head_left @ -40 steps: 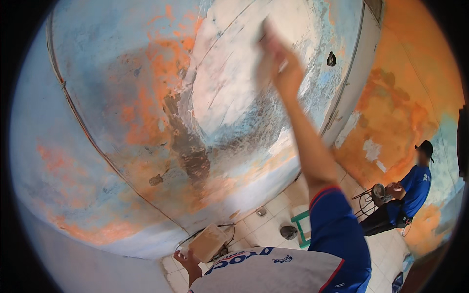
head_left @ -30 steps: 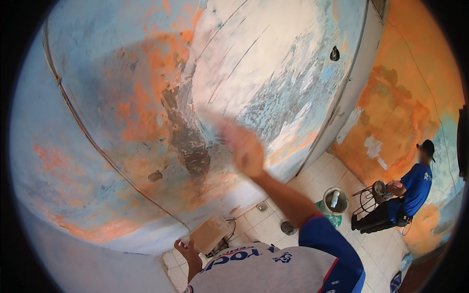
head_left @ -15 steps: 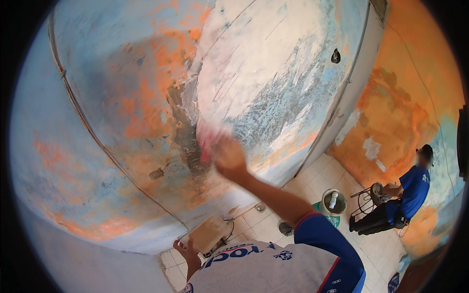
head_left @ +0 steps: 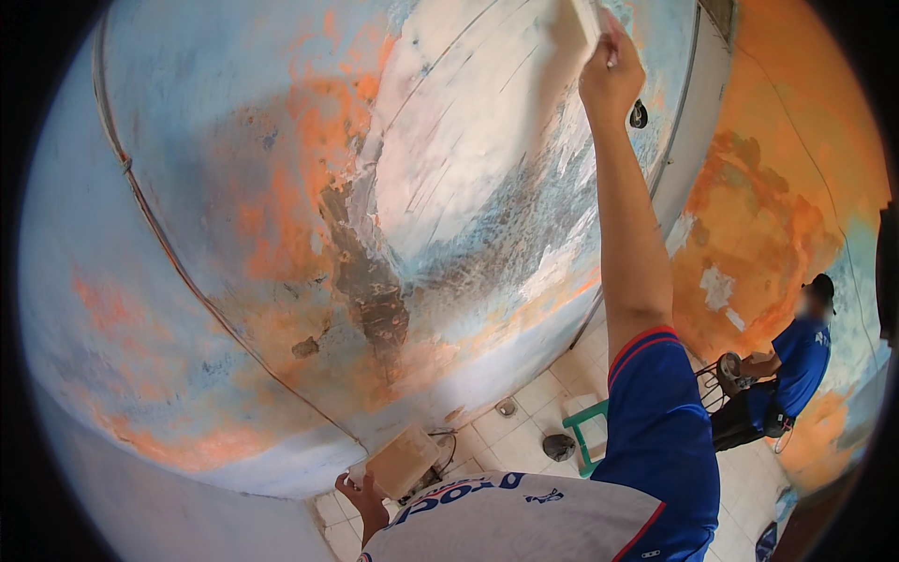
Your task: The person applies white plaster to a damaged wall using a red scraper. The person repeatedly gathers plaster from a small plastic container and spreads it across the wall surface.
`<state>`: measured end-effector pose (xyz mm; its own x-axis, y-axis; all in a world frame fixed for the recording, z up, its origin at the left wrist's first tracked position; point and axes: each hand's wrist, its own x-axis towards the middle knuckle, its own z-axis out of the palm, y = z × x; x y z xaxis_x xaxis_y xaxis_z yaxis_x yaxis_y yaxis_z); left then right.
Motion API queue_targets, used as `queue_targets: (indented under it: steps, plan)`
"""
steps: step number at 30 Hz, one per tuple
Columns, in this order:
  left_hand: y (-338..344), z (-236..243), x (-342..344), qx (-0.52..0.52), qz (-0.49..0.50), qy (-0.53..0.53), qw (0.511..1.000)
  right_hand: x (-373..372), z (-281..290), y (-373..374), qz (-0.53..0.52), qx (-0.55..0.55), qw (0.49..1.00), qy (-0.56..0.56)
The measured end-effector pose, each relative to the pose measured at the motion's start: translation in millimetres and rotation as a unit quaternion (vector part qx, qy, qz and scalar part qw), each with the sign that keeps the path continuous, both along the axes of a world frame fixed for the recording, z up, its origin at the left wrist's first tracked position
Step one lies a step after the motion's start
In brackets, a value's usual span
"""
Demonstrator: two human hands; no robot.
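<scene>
My right hand [head_left: 609,80] is raised high at the patched wall [head_left: 468,140], closed around a pale, flat scraper-like tool [head_left: 587,19] whose far end is partly blurred. The wall around it has white filler, bare grey plaster and flaking blue and orange paint. Low in the view, my left hand [head_left: 365,496] grips the edge of a beige rectangular board or tray [head_left: 401,457]; its underside is hidden.
A co-worker [head_left: 787,365] in blue stands at the right by the orange wall [head_left: 787,169], near a metal frame holding something round. On the tiled floor [head_left: 515,440] are a green stool [head_left: 582,445] and a dark round object [head_left: 558,447]. A cable [head_left: 225,328] runs down the left wall.
My right hand has risen from low on the white patch to its upper right, arm straightened. My left hand still holds the board. The co-worker has shifted slightly.
</scene>
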<state>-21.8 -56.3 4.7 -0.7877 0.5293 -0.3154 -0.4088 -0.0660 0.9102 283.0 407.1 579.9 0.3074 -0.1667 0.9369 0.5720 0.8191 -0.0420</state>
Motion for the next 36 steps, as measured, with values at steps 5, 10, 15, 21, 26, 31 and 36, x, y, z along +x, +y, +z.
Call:
queue_targets:
  steps: [5, 10, 15, 21, 26, 31, 36]
  plan:
    - [1.0, 23.0, 6.4, -0.004, -0.014, -0.029, 0.999, -56.9, -100.9, -25.3, -0.034, -0.065, 0.989, -0.130]
    - [3.1, -43.1, -9.4, 0.013, -0.086, 0.148, 0.985, -140.2, -294.4, -167.1, 0.122, -0.234, 0.889, -0.374]
    - [7.9, -27.3, -2.3, 0.045, -0.096, 0.125, 0.986, -126.4, -269.4, -183.8, 0.274, -0.171, 0.897, -0.301]
    - [3.9, 0.2, 7.3, 0.005, -0.038, -0.011, 0.999, -18.9, -72.1, -37.2, 0.006, -0.025, 0.998, -0.058]
    - [-9.4, -10.6, -2.1, -0.017, 0.008, -0.025, 1.000, -84.2, -137.5, -56.2, 0.092, -0.076, 0.981, -0.156]
    - [-21.9, -67.2, -25.2, -0.002, -0.105, 0.216, 0.971, -178.7, -364.1, -161.3, 0.167, -0.142, 0.934, -0.282]
    - [-12.0, -33.2, -8.7, 0.001, -0.031, 0.038, 0.999, -158.6, -383.2, -209.8, 0.271, -0.216, 0.880, -0.324]
